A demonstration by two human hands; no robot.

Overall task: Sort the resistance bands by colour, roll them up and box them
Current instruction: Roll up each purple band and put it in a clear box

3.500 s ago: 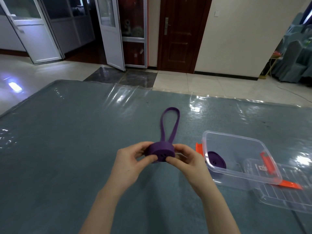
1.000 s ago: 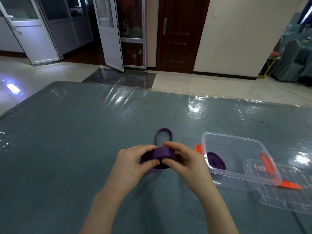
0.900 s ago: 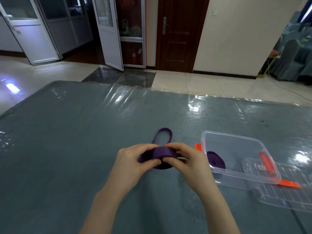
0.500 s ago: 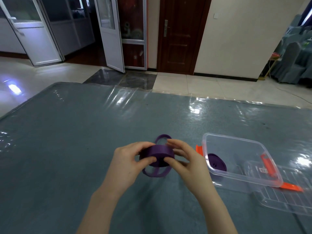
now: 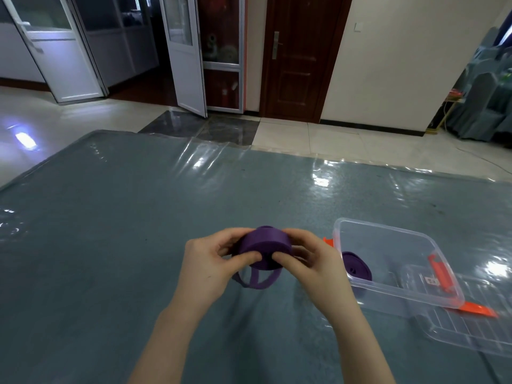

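Purple band roll (image 5: 264,249) is pinched by fingers of left hand (image 5: 206,266) and right hand (image 5: 310,263) beside clear box (image 5: 399,293), whose small label (image 5: 430,280) is unreadable.

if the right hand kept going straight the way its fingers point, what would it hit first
Its fingers point left into the purple band roll that the right hand already grips; beyond that, the left hand, though depth is hard to judge.
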